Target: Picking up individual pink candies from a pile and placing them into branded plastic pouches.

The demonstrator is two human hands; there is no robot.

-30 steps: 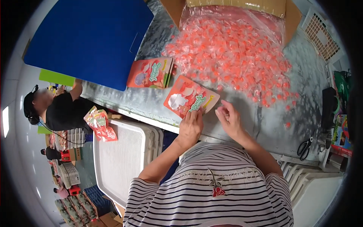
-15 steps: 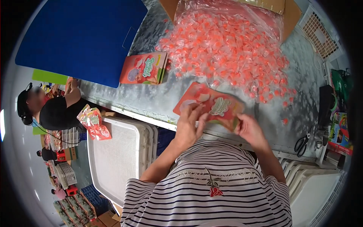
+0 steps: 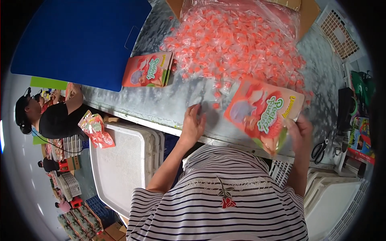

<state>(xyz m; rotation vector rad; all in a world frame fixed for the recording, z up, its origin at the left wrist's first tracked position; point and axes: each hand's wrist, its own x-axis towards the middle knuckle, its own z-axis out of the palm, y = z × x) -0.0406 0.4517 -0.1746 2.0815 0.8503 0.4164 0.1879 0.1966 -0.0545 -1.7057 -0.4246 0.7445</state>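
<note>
My right hand [image 3: 300,130] grips a red candy pouch [image 3: 257,110] by its right side, thumb and fingers closed on the edge. The pouch is tilted above the table, in front of a large heap of individually wrapped red candies [image 3: 233,44]. Nothing is in my left hand [image 3: 194,125], which rests by the table's near edge with its thumb and fingers apart. Beyond that hand, to the left, a small stack of similar pouches [image 3: 146,70] lies flat. A few loose candies [image 3: 217,95] sit between my left hand and the held pouch.
An open cardboard box [image 3: 309,18] lies behind the candies. A blue board [image 3: 80,40] covers the far left. White trays [image 3: 120,160] are stacked below, with a filled pouch [image 3: 97,129] on top. Black scissors [image 3: 319,152] hang at the right. A co-worker [image 3: 56,116] works at left.
The pouch has moved right and up in my right hand, its printed front now turned more toward me. My left hand has let go of it and shifted slightly left.
</note>
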